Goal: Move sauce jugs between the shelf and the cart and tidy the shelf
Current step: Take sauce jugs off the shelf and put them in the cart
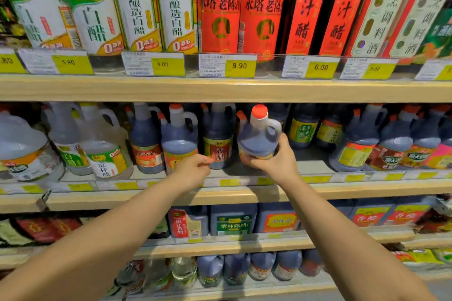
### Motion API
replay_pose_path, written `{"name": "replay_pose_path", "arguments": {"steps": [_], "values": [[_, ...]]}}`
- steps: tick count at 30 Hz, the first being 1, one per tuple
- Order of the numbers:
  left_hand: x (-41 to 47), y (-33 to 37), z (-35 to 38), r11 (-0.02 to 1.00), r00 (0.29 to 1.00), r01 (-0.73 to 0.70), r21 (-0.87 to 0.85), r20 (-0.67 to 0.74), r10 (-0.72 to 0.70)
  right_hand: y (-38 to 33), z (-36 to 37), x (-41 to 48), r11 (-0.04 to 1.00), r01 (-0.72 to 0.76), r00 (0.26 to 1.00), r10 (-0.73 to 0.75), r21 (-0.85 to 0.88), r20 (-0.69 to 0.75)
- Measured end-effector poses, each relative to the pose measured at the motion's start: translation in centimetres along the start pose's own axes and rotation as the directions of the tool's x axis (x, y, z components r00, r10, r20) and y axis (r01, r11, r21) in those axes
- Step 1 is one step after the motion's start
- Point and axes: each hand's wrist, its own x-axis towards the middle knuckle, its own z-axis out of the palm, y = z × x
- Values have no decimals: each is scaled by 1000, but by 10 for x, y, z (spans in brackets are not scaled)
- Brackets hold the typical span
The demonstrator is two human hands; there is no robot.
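Right grip [276, 161] is wrapped round the lower body of a dark sauce jug [256, 139], fingers curled under the label, thumb up the side near the handle [275, 129]. The jug is at the front of the middle shelf [342, 190], tipped a little off upright, red cap [259, 111] on top. Its base is hidden behind the fingers, so I cannot tell whether it rests on the board or hangs just above it.

Left grip [195, 168] is curled in with nothing visible inside it, knuckles right up by the label of the neighbouring dark jug [217, 146]; touching or just short of it, hard to call.

Whichever way the jug is going, it looks full and heavy, and a hold low on the body lets the top swing. Best, I think, to bring it upright first and put the base flat on the board. There is open board to its right, before the yellow-labelled jugs [303, 129], and that looks like the slot. Slide it straight back with the label facing out and the handle clear of the next jug. The left grip could open and steady the neighbour so it does not get nudged over. The cart is not in view.
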Motion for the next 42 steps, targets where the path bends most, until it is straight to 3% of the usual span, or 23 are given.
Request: {"name": "replay_pose_path", "arguments": {"steps": [3,15,18,23,28,34,39,42], "values": [[13,-6,9,995,999,-5,95,49,0,21,6,25,988,-140,990,142,-66,28],[18,-6,23,982,996,-11,191,91,-7,35,0,41,967,-242,936,253,-75,246],[3,-9,28,993,998,-12,120,60,5,26,-2,21,962,-265,938,274,-72,213],[-58,-23,35,994,994,29,-107,-98,-40,10,0,-52,960,-265,962,269,-96,38],[-148,-55,26,949,975,73,-306,-180,-133,-24,23,-127,978,-203,953,208,-43,219],[-240,-110,-37,866,898,189,-463,-275,-343,-76,102,-192,991,-124,826,131,-49,548],[-304,-165,-103,764,729,173,-621,-441,-523,-127,196,-237,991,-135,681,86,9,727],[-341,-193,-138,677,659,129,-725,-448,-605,-159,254,-263,992,-118,604,38,42,796]]}}
